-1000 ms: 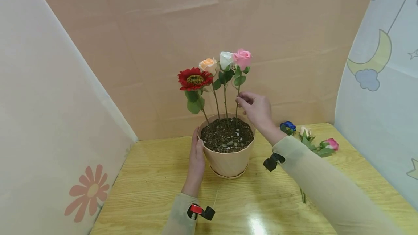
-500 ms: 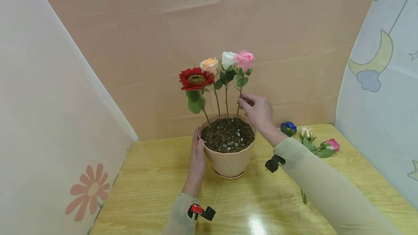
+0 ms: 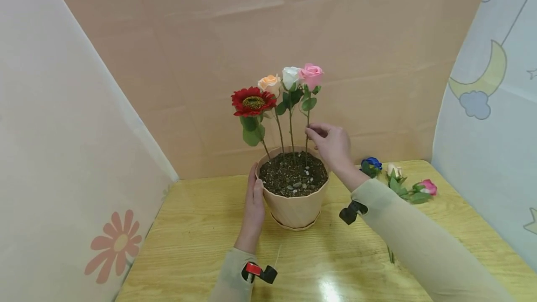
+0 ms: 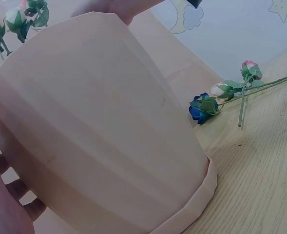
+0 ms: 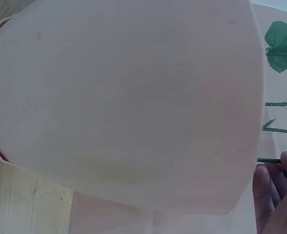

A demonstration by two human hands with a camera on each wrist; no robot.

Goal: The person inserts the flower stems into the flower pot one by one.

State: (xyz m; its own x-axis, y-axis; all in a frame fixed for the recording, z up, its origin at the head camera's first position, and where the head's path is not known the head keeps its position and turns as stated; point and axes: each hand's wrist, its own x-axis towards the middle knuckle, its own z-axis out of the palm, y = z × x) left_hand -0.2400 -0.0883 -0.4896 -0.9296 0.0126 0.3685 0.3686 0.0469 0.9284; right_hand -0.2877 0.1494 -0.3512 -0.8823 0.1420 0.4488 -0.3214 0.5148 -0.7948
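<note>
My right hand (image 3: 333,145) pinches the stem of a pink rose (image 3: 311,76) between thumb and fingers, and the stem's lower end stands in dark soil (image 3: 289,183). The fluted beige flowerpot (image 3: 295,209) sits on a matching saucer. Against the pot's left side rests my left hand (image 3: 253,204), its fingers laid along the wall just below the rim; they show in part in the left wrist view (image 4: 21,192). A red gerbera-like flower (image 3: 253,102), a peach rose (image 3: 269,84) and a white rose (image 3: 291,78) also stand in the soil.
On the table (image 3: 201,227), right of the pot, lie a blue rose (image 3: 371,163), a cream rose (image 3: 393,170) and a deep pink rose (image 3: 427,187), partly hidden by the right sleeve. A beige backdrop (image 3: 209,59) hangs behind; printed white panels flank the table.
The pink rose has swayed slightly right and then back left, with the right hand still pinching its stem. The left hand stays against the pot.
</note>
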